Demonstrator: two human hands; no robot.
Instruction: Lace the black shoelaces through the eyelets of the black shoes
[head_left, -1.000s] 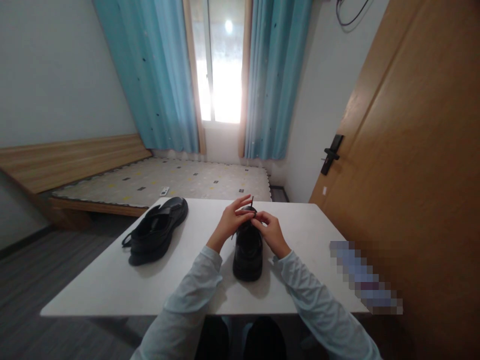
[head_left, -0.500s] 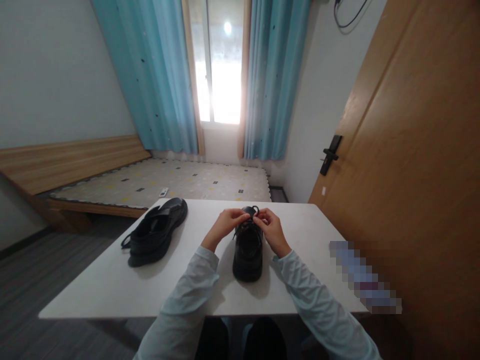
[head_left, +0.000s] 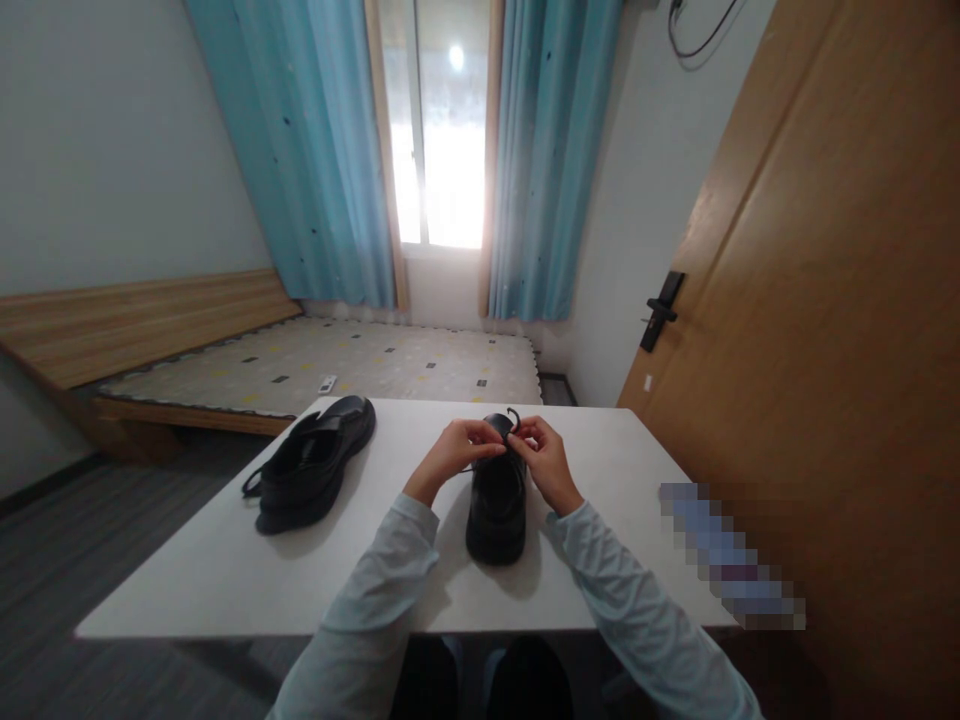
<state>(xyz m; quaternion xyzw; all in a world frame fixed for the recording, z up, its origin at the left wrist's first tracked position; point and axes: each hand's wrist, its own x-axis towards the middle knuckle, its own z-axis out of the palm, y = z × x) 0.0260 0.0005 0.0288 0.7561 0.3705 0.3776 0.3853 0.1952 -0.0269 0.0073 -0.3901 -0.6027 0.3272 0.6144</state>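
Observation:
A black lace-up shoe [head_left: 496, 510] stands on the white table [head_left: 420, 610], its heel towards me. Over the front of its opening, both hands pinch at the dark shoelace [head_left: 514, 416]. My left hand [head_left: 456, 452] has thumb and fingers pressed together at the laces from the left. From the right, my right hand [head_left: 546, 458] grips the lace too, and a small curve of it rises above the fingertips. The knot area is mostly hidden by the fingers. The other black shoe [head_left: 304, 490] lies at the table's left side.
Behind the table is a bed [head_left: 390, 365] with a small white object [head_left: 327, 384] on it. A wooden door [head_left: 810, 330] stands at the right. A blurred-out bluish item [head_left: 724, 550] lies along the table's right edge.
My left fingertips have moved slightly down and right over the laces. The lace loop above my right hand now looks like an open curve.

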